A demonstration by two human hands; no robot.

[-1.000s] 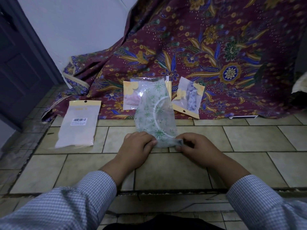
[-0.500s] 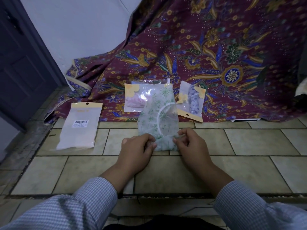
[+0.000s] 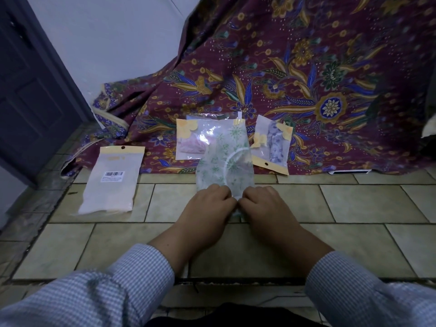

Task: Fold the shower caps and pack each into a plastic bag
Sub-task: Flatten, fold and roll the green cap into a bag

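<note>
A translucent shower cap with a green flower print [image 3: 225, 159] lies folded lengthwise on the tiled floor, its far end reaching onto the patterned cloth. My left hand [image 3: 207, 215] and my right hand [image 3: 265, 212] sit side by side at its near end, fingers curled and pinching the cap's near edge between them. Behind it lie a bag with a pink cap [image 3: 188, 141] and a bag with a grey-patterned cap [image 3: 273, 143], both with yellow headers.
A stack of flat plastic bags with a yellow header and barcode label [image 3: 111, 182] lies on the tiles to the left. A maroon batik cloth [image 3: 306, 79] drapes the back. A dark door [image 3: 30, 90] stands far left. A white phone edge [image 3: 349, 172] shows under the cloth.
Both hands have come together at the cap's near end; the right hand slid left until the knuckles almost touch. The cap lies a little narrower.
</note>
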